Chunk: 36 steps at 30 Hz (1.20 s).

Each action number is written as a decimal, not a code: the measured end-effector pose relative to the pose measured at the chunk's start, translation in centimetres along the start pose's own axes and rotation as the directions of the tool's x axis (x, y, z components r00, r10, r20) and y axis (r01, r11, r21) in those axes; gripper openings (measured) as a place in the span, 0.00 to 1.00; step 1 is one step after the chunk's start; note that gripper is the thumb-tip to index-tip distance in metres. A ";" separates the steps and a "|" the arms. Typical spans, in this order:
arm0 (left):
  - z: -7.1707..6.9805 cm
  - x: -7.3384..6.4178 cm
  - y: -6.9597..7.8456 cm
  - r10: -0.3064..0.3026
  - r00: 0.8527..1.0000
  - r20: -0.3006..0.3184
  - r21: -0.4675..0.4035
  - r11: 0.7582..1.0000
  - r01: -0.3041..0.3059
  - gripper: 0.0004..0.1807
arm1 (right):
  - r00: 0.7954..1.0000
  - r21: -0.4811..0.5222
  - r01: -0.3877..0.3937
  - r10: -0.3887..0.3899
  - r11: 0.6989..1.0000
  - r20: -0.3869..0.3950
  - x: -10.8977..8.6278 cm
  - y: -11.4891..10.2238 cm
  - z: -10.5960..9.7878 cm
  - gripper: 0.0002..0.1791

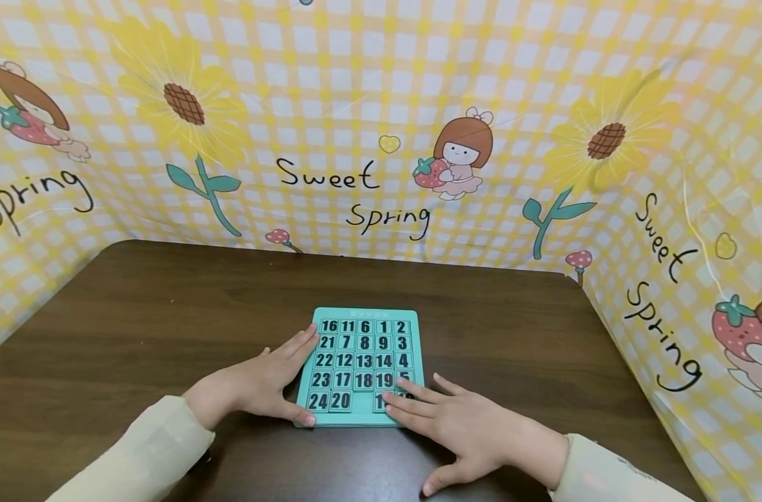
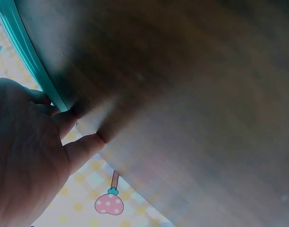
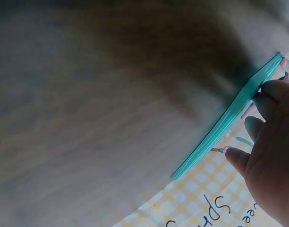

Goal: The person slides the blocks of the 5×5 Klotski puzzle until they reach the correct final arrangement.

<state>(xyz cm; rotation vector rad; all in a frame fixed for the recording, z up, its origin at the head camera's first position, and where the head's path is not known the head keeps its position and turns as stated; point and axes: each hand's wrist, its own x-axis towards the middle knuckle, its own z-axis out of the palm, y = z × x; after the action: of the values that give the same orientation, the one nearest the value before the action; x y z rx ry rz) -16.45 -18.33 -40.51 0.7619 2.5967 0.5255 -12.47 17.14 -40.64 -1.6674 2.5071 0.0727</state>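
Observation:
A turquoise sliding number puzzle [image 1: 368, 420] lies flat on the table, its square tiles carrying black numbers. One bare slot shows in the bottom row, right of the 20 tile [image 1: 340, 401]. My left hand [image 1: 255, 383] rests along the puzzle's left edge, fingertips near the upper left and thumb on the lower left corner. Outstretched fingers of my right hand [image 1: 471, 427] touch the tiles at the lower right, partly covering the 5 and two bottom-row tiles. The right thumb is spread away over the table. Both wrist views show the puzzle's rim [image 3: 220, 127] edge-on beside the fingers.
The dark brown wooden table [image 1: 167, 307] extends around the puzzle. A yellow checked cloth [image 1: 343, 90] with printed flowers, figures and lettering rises behind the table and along both sides.

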 end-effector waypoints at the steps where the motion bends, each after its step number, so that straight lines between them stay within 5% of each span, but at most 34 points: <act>1: 0.0 0.0 0.0 0.001 1.000 0.000 0.001 1.000 -0.001 0.73 | 1.000 0.004 -0.002 0.002 1.000 -0.002 -0.1 0.0 0.0 0.53; 12: 0.1 -0.1 0.1 0.002 1.000 -0.001 -0.006 1.000 -0.002 0.73 | 0.999 -0.031 0.004 -0.005 1.000 -0.054 -0.1 0.0 0.1 0.53; 36: 0.1 0.1 -0.1 -0.007 1.000 -0.002 0.018 1.000 0.007 0.72 | 0.997 -0.066 0.077 -0.076 0.995 0.016 6.0 -0.9 -1.2 0.53</act>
<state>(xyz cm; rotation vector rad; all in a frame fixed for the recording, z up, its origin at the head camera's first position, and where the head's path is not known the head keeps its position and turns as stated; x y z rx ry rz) -16.52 -18.31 -40.67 0.7579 2.6077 0.5019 -14.01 11.17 -40.20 -1.7800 2.4541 0.1615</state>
